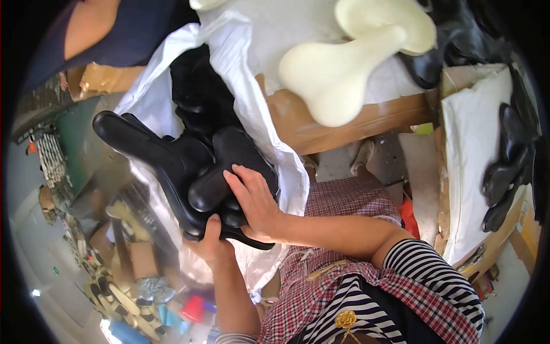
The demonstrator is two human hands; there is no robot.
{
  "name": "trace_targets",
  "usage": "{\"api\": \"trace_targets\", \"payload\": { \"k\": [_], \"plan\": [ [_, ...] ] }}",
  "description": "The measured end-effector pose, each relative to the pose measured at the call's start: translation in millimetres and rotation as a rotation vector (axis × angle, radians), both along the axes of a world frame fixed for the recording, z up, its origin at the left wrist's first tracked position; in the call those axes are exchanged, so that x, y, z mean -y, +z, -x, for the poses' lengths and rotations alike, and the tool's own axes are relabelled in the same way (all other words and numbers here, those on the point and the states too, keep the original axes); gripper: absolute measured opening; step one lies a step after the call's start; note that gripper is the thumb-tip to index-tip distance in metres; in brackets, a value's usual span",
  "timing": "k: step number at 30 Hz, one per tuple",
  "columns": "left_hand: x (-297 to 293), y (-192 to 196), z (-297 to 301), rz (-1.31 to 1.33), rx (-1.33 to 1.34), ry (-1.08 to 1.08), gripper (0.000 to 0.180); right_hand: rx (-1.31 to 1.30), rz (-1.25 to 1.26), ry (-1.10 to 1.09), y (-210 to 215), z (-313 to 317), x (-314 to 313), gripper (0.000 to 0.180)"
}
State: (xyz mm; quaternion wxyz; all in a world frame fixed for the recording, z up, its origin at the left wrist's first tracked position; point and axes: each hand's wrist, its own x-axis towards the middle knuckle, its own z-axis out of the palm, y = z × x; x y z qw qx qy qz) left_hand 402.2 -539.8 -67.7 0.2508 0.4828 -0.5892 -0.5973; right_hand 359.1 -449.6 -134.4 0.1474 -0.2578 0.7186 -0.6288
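Left hand [213, 247] grip closed on black bicycle saddles [180, 163]; right hand [260, 213] spread over them, hold unclear. White sack [289, 166] behind, cream saddle shapes [335, 71] nearby.

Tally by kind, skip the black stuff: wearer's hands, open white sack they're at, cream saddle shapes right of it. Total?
Left hand and right hand: 2
Open white sack: 1
Cream saddle shapes: 2
Total: 5

Workshop, black saddles [166, 152] in a white sack [295, 178], cream saddle-shaped pieces [338, 74], cardboard [292, 120].
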Motion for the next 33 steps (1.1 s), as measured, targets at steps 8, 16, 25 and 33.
{"api": "trace_targets", "payload": {
  "k": [8, 16, 25, 33],
  "plan": [
    [-100, 125, 88, 0.267, -0.162, -0.435, 0.058, -0.245, 0.211, -0.463, 118, 75, -107, 0.084],
    [-292, 266, 166, 0.404, -0.708, -1.4, 0.043, -0.647, 0.135, -1.249, 246, 83, -288, 0.08],
    [-610, 345, 175, -0.086, -0.785, -2.391, 0.033, -0.743, -0.257, -2.186, 301, 32, -518, 0.09],
    [-852, 257, 237, -0.45, -0.334, -2.724, 0.047, -0.408, -0.378, -2.483, 226, 72, -665, 0.086]
  ]
}}
